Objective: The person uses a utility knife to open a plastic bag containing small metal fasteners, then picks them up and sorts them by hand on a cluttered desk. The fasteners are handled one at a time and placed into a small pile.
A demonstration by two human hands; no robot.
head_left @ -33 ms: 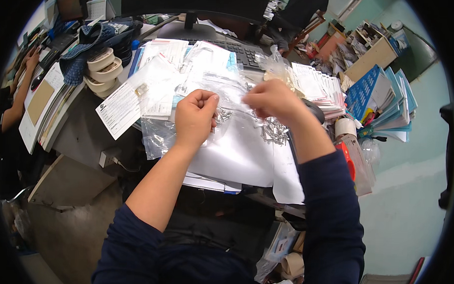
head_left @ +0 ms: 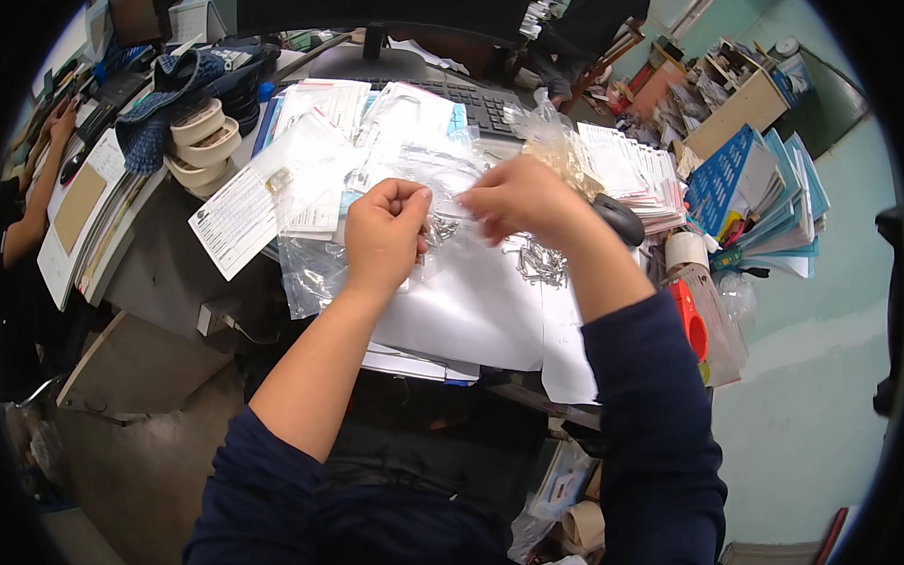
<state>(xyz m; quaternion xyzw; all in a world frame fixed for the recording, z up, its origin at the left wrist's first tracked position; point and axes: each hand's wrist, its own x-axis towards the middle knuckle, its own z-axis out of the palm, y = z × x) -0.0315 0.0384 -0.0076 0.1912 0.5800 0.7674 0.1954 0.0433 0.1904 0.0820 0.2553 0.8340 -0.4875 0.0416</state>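
Note:
My left hand (head_left: 384,232) is closed, thumb pressed over curled fingers. What it pinches is hidden, but clear plastic film (head_left: 438,169) lies right beside it. Under and beside its fingertips is a small cluster of shiny metal pieces (head_left: 442,228). To the right, my right hand (head_left: 530,201) hovers with bent fingers pointing left; motion smears the fingertips, and whether they grip anything does not show. Below that hand a loose heap of small, thin metal pieces (head_left: 543,264) rests on white paper (head_left: 470,323).
Behind my hands are paper stacks (head_left: 324,104), a keyboard (head_left: 483,104) and a monitor (head_left: 382,6). A black mouse (head_left: 619,221) sits by my right wrist, near a red tape dispenser (head_left: 690,321). Cream containers (head_left: 206,139) and a blue cap (head_left: 175,98) are at left. Another person's arm (head_left: 37,183) shows far left.
My right hand has shifted left, closer to my left hand, and its fingers look more spread. The mouse is less covered. My left hand has hardly moved.

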